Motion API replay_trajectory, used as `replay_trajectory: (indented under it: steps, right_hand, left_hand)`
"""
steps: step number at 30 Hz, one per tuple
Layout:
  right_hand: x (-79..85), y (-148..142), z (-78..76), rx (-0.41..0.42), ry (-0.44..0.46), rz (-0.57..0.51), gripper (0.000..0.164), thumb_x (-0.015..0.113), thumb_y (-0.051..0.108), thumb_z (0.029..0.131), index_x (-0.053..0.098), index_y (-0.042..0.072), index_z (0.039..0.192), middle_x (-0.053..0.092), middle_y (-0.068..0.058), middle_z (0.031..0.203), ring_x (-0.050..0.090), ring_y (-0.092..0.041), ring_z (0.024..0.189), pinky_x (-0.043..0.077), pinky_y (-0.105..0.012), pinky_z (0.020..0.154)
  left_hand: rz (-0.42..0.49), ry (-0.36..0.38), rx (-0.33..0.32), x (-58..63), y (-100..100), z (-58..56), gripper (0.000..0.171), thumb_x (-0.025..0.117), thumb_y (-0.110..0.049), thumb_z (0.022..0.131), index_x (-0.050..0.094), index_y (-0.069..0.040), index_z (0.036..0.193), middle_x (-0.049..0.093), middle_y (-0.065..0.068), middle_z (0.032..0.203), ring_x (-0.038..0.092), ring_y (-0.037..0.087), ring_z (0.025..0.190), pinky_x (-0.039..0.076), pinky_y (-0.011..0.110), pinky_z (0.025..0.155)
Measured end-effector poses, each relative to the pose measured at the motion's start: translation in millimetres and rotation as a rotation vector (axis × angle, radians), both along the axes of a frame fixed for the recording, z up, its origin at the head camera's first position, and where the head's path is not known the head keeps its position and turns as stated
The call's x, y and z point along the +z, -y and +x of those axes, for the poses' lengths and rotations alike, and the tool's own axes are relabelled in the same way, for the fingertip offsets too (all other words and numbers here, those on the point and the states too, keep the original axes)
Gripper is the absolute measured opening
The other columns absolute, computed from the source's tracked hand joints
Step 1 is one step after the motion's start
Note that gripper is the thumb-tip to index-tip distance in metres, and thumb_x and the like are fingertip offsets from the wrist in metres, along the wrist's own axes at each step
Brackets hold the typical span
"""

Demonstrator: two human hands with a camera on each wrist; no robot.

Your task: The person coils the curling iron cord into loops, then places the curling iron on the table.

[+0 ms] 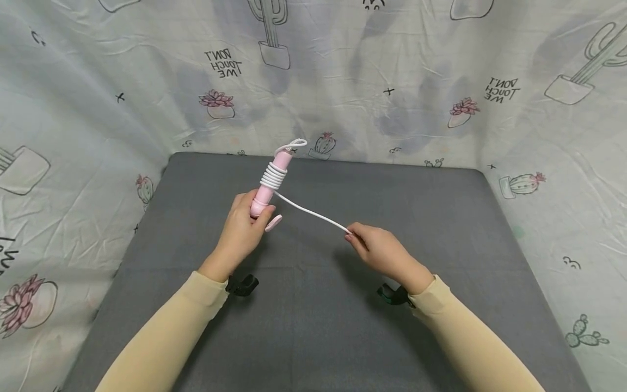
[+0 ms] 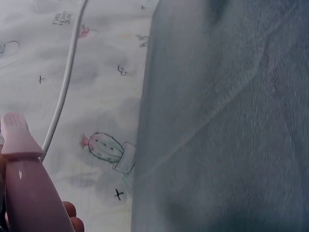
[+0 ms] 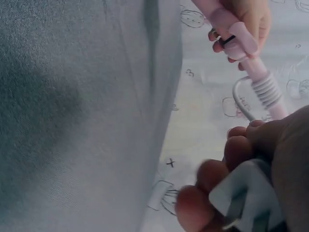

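My left hand (image 1: 240, 228) grips a pink curling iron (image 1: 281, 160) tilted up above the table, with the thumb near its lever (image 1: 274, 222). A white power cord (image 1: 309, 211) is wound in several coils round the handle and makes a loop at its upper end. From the coils the cord stretches right to my right hand (image 1: 384, 251), which pinches it between thumb and fingers. The right wrist view shows the white plug (image 3: 244, 195) with its prongs within that hand; the head view hides it. In the left wrist view the curling iron (image 2: 34, 193) fills the lower left corner.
A grey cloth-covered table (image 1: 303, 326) lies beneath both hands. White curtains (image 1: 343, 81) printed with cacti and lettering hang behind it and at both sides. A dark wrist camera (image 1: 242, 285) sits on the left wrist, another (image 1: 393, 294) on the right.
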State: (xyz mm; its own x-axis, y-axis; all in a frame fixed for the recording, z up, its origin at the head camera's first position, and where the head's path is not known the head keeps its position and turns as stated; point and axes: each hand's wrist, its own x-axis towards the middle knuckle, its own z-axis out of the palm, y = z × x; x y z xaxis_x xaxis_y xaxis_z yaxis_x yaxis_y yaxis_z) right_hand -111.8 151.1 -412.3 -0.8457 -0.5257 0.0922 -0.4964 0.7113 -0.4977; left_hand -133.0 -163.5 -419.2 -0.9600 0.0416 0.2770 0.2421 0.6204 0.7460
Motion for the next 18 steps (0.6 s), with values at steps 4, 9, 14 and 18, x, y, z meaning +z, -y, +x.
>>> replay_trajectory:
  steps: [4,9,14,18]
  right_hand:
    - [10.8,2.7,5.9,0.026,-0.081,0.033,0.007,0.057,0.021,0.099,0.061,0.017,0.096,0.048,0.010,0.072,0.041,-0.006,0.057,0.038,-0.027,0.053]
    - [24.4,3.5,13.3,0.085,-0.266,0.025,0.007,0.064,0.020,0.094,0.065,0.014,0.096,0.056,0.010,0.080,0.045,-0.004,0.062,0.042,-0.025,0.055]
    - [39.3,5.3,17.8,0.149,-0.390,-0.033,0.006,0.070,0.014,0.089,0.066,0.012,0.092,0.056,0.009,0.078,0.044,-0.003,0.060,0.040,-0.023,0.052]
    - [46.4,10.6,22.4,0.217,-0.447,-0.066,0.003,0.069,0.011,0.088,0.067,0.011,0.089,0.052,0.009,0.073,0.041,-0.003,0.057,0.038,-0.021,0.050]
  left_hand:
    - [-0.082,0.030,0.009,-3.4,5.2,-1.7,0.054,0.061,-0.035,0.095,0.048,-0.001,0.135,0.047,0.017,0.121,0.053,0.029,0.087,0.046,0.044,0.074]
    - [-0.241,0.058,0.003,-4.4,5.5,-1.6,0.053,0.062,-0.033,0.095,0.048,-0.002,0.136,0.047,0.019,0.122,0.058,0.036,0.083,0.047,0.052,0.073]
    - [-0.394,0.045,-0.054,-8.9,3.9,0.7,0.055,0.066,-0.030,0.093,0.049,0.000,0.136,0.050,0.019,0.119,0.062,0.038,0.087,0.048,0.054,0.073]
    - [-0.393,0.043,-0.069,-10.2,0.0,0.9,0.055,0.065,-0.031,0.093,0.049,0.000,0.136,0.051,0.019,0.117,0.062,0.037,0.085,0.049,0.052,0.072]
